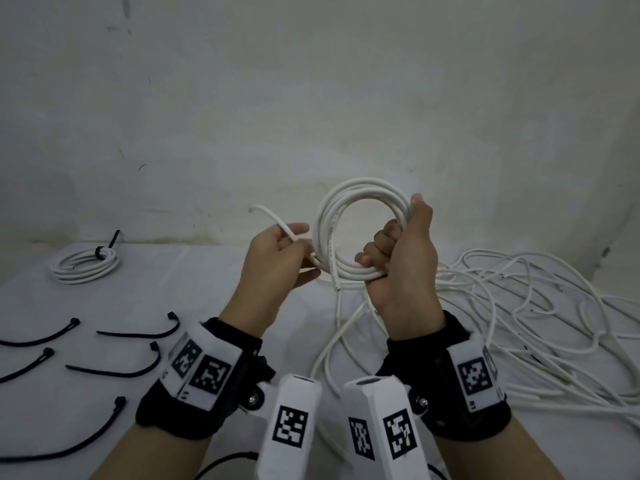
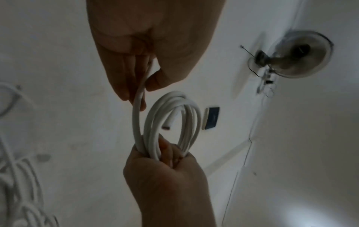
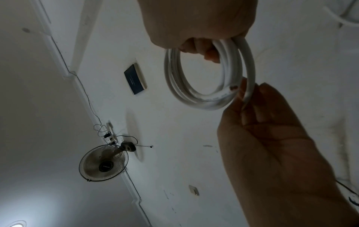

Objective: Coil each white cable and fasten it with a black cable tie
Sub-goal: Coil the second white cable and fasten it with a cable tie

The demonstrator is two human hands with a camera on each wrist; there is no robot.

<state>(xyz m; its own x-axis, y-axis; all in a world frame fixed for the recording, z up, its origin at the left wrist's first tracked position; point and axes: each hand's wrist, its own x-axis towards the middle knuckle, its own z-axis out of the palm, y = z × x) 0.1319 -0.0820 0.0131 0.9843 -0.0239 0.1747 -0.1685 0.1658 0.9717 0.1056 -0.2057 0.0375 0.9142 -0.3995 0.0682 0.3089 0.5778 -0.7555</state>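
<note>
Black cable ties point(image 1: 114, 367) lie loose at lower left of the head view. Mid-frame, the right hand point(image 1: 401, 258) clenches a white coil point(image 1: 349, 233) held upright; the left hand point(image 1: 277, 258) pinches its free end. Farther, upper left, a tied coil point(image 1: 85, 266) rests.

Two hands are showing, the left hand point(image 1: 277, 258) and the right hand point(image 1: 401, 258); two coils are showing, one held coil point(image 1: 360, 233) and one tied coil point(image 1: 85, 265); five loose cable ties point(image 1: 114, 370) are lying on the worktop point(image 1: 207, 271); one tangle of uncoiled cable point(image 1: 526, 327) is lying there, its strands too jumbled for counting; one wall fan point(image 3: 104, 162) is showing.
</note>
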